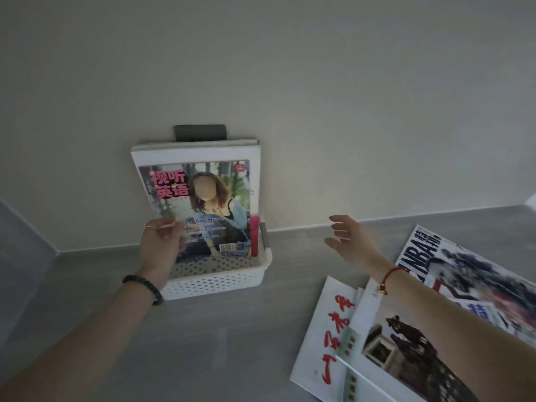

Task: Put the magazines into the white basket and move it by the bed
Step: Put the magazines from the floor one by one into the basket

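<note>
Against the wall at the back of the grey floor, the white perforated plastic basket [217, 281] holds several magazines standing upright, long axis vertical. The left hand [161, 242] pinches the lower left edge of the front magazine with the pink Chinese title [203, 204], steadying it. The right hand [349, 239] hovers empty, fingers spread, just right of the basket. Loose magazines remain flat on the floor, behind and right of that hand: the NBA magazine [464, 274] and a white one with red brush lettering [327, 338]. The right hand is clearly nearer them.
</note>
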Available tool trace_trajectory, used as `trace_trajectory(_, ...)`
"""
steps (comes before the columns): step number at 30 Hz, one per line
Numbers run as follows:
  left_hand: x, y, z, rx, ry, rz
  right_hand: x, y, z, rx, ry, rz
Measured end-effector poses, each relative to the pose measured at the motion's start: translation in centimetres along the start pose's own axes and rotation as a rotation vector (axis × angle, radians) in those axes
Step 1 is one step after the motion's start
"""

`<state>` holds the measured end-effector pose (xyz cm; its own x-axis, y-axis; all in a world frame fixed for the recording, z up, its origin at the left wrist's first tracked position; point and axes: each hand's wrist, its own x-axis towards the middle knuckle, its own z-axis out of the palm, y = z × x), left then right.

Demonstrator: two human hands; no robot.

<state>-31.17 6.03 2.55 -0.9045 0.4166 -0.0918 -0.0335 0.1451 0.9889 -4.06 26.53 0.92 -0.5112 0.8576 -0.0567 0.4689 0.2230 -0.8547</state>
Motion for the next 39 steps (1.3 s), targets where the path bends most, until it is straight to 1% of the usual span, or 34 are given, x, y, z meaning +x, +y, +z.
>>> trace_trajectory(6, -7.0, 0.8, 7.5, -0.020, -0.249, -0.023, -4.8, 6.4, -10.1, -0.099, 0.093, 0.134)
trace_trajectory(8, -9.0, 0.6, 10.5, -0.023, -0.315, -0.035, -6.0, 8.2, -13.0, -0.115, 0.094, 0.181)
trace_trajectory(13, -13.9, -1.3, 17.9, 0.014, -0.426, -0.086, -9.1, 12.8, -19.1, -0.270, 0.055, 0.221)
trace_trajectory(16, -17.3, -3.3, 21.4, 0.088, -0.502, -0.181, -10.8, 15.2, -20.3, -0.316, -0.013, 0.278)
trace_trajectory(19, -20.8, -5.2, 22.5, 0.225, -0.592, -0.219, -12.4, 17.2, -19.3, -0.379, -0.155, 0.292)
trace_trajectory(21, -22.9, -6.2, 22.8, 0.235, -0.588, -0.249, -13.0, 18.3, -18.6, -0.457, -0.233, 0.266)
trace_trajectory(23, -24.5, -7.1, 23.0, 0.231, -0.549, -0.272, -12.9, 19.0, -18.3, -0.513, -0.236, 0.249)
trace_trajectory(25, -25.9, -7.5, 22.9, 0.207, -0.495, -0.300, -12.7, 19.1, -18.2, -0.504, -0.222, 0.254)
trace_trajectory(28, -28.0, -7.3, 22.8, 0.139, -0.482, -0.342, -12.7, 18.8, -17.9, -0.514, -0.115, 0.212)
trace_trajectory(32, -30.2, -5.1, 23.6, 0.069, -0.561, -0.368, -13.9, 15.9, -17.6, -0.384, 0.073, 0.167)
trace_trajectory(35, -31.8, -2.2, 23.7, -0.101, -0.749, -0.365, -16.1, 12.3, -17.0, -0.428, 0.168, -0.039)
trace_trajectory(36, -32.3, -1.3, 23.8, -0.173, -0.790, -0.346, -17.2, 11.0, -16.3, -0.416, 0.168, -0.113)
trace_trajectory(37, -32.6, -0.5, 23.9, -0.218, -0.790, -0.319, -18.5, 9.8, -15.4, -0.387, 0.139, -0.178)
trace_trajectory(39, -32.7, 0.4, 24.0, -0.244, -0.692, -0.262, -20.7, 7.8, -13.4, -0.277, 0.010, -0.262)
